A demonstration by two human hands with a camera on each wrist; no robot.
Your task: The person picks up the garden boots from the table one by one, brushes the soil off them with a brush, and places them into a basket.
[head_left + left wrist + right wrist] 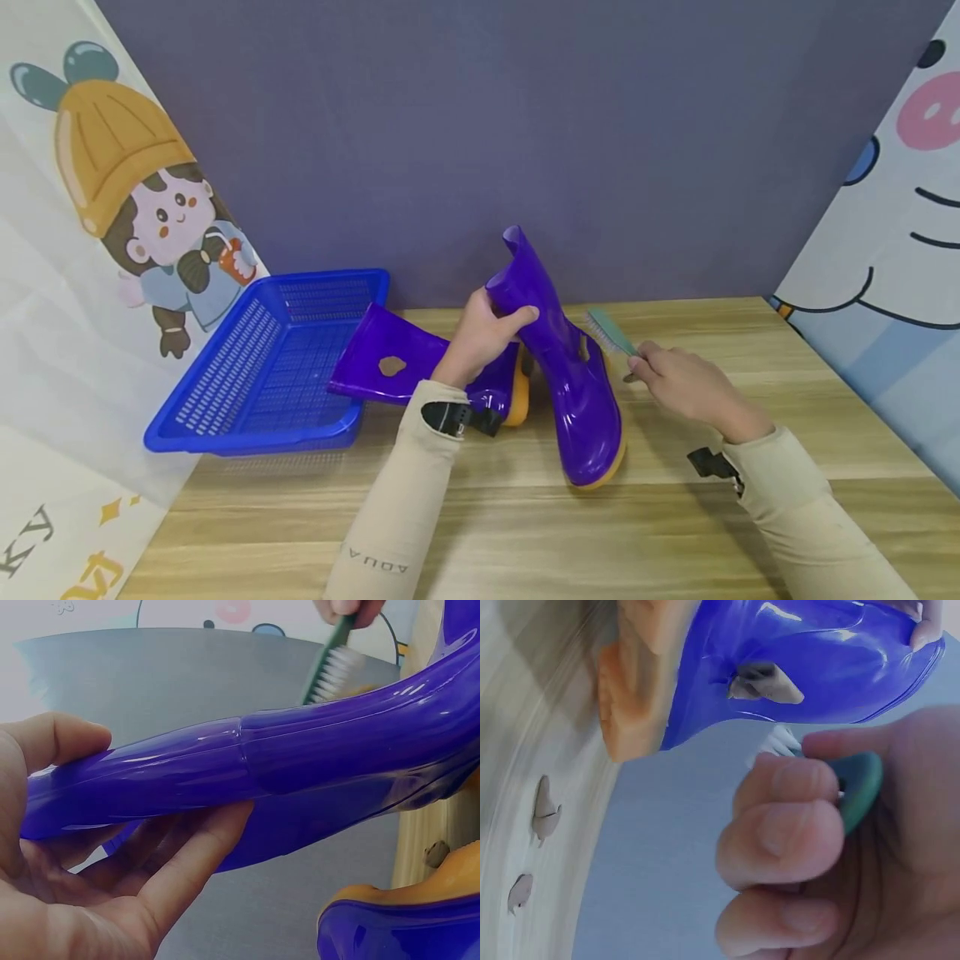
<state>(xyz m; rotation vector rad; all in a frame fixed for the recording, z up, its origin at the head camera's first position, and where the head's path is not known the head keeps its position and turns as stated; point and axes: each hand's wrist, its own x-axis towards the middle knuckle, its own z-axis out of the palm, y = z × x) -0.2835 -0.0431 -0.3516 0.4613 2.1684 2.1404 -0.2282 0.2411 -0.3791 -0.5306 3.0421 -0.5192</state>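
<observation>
Two glossy purple rubber boots with yellow soles on wooden table (675, 533): upright boot (573, 392) at centre, shaft gripped by left hand (480, 337); second boot (420, 367) lies partly in blue plastic basket (247, 375). Right hand (686, 383) pinches green-handled brush (609, 332), bristles beside upright boot's heel.

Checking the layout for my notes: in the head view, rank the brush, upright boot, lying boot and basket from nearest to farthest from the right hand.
1. Brush: held in the right hand.
2. Upright boot: just left.
3. Lying boot: farther left, behind the left wrist.
4. Basket: far left.
</observation>
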